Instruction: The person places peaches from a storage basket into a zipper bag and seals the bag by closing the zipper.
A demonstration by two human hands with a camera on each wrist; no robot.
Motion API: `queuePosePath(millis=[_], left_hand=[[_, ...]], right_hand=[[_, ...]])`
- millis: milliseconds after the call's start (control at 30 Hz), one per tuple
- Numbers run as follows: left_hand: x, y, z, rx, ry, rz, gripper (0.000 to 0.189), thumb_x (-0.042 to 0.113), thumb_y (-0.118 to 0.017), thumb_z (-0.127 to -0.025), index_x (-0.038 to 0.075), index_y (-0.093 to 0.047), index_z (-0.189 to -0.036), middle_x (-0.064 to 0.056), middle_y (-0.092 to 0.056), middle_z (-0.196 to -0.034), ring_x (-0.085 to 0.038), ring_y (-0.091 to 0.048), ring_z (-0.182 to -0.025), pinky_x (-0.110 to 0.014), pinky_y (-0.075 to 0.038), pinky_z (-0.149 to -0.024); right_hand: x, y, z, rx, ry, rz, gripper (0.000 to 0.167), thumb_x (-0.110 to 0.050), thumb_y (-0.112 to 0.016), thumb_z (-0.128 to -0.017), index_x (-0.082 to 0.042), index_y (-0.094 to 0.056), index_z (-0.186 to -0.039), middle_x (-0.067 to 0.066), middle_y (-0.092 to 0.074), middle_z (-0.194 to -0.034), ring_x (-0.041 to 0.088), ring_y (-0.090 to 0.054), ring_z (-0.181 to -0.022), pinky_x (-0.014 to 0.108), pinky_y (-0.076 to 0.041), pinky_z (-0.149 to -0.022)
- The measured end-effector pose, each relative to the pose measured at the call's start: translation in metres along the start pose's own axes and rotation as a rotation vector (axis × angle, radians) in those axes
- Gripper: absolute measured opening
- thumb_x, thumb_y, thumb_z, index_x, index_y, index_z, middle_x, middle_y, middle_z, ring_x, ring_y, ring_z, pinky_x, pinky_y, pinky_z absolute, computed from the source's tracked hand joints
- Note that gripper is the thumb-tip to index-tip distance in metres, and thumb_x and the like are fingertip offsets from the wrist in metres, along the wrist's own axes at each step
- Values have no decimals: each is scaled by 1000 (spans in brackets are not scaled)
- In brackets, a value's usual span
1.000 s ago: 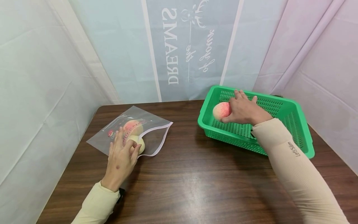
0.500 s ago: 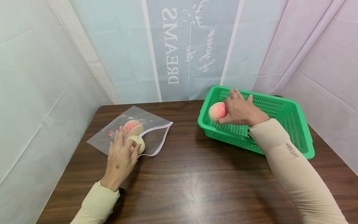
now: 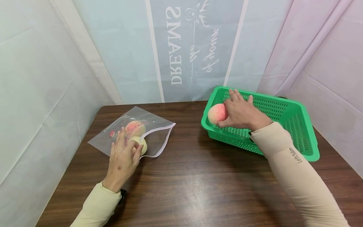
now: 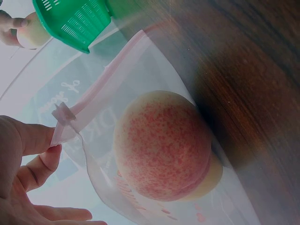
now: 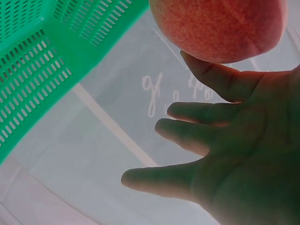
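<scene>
My left hand (image 3: 122, 160) pinches the edge of a clear zip bag (image 3: 156, 121) between thumb and index finger, beside its slider (image 4: 63, 114). The other fingers of that hand stay extended. Two peaches lie in the bag: a pink-speckled one (image 4: 161, 145) and another (image 4: 211, 180) partly hidden behind it. The bag's mouth gapes toward the right. Over the green basket (image 3: 255, 148), my right hand (image 3: 241, 110) grips a pink-and-cream peach (image 3: 216, 114) between thumb and index finger, the remaining fingers spread away from it.
The basket has perforated walls and stands at the table's back right. Between bag and basket runs the brown wooden table (image 3: 181, 176). A printed cloth (image 3: 193, 47) hangs behind, with pale cloth walls (image 3: 37, 94) at both sides.
My right hand has shifted slightly left with the peach, toward the basket's left rim. The left hand and the bag have stayed in place.
</scene>
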State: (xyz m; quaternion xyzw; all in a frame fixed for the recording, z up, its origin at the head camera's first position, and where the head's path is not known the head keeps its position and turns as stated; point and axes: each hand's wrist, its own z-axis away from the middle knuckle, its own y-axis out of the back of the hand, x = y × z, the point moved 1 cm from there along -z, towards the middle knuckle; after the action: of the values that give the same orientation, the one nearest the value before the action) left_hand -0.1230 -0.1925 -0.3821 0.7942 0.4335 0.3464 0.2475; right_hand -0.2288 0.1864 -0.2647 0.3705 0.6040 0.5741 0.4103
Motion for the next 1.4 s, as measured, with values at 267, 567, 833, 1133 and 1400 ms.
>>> queuePosePath(millis=[267,567,833,1133,1400], left_hand=[[0,0,-1,-8,11,-3,22,9,-77,-86,6,-57,-79,-38,-35,-148,-58,-37,-133,-80,-30,-95],[1,0,-1,-2,13,0,22,8,-77,-86,6,-56,-79,-38,-35,-149,-59,-38,-132,-80,-30,-95],[1,1,-1,4,11,7,22,8,-77,-85,6,-56,-79,-38,-34,-149,-59,-38,-132,-80,-29,-95],[1,0,0,-7,21,7,22,8,-77,-86,7,-56,-79,-38,-34,-150,-59,-38,-133,-80,-29,-95],[1,0,0,-4,18,8,22,8,-77,-86,7,-55,-79,-37,-34,-150,-59,-38,-133,-80,-29,-95]], right_hand=[[-8,-2,2,17,25,-1,66,-49,-74,-78,5,-56,-111,36,-20,-155,52,-14,-145,85,-14,-97],[-16,1,4,42,57,-8,62,-48,-75,-77,3,-56,-105,36,-19,-156,52,-15,-146,84,-13,-98],[-26,2,5,49,85,-8,62,-48,-76,-76,2,-58,-107,35,-20,-157,51,-15,-146,84,-14,-98],[-35,0,5,35,123,9,65,-50,-77,-76,4,-58,-108,35,-20,-157,51,-16,-146,84,-14,-99],[-45,-1,4,34,138,28,69,-52,-77,-75,4,-57,-110,34,-21,-157,49,-16,-147,82,-14,-101]])
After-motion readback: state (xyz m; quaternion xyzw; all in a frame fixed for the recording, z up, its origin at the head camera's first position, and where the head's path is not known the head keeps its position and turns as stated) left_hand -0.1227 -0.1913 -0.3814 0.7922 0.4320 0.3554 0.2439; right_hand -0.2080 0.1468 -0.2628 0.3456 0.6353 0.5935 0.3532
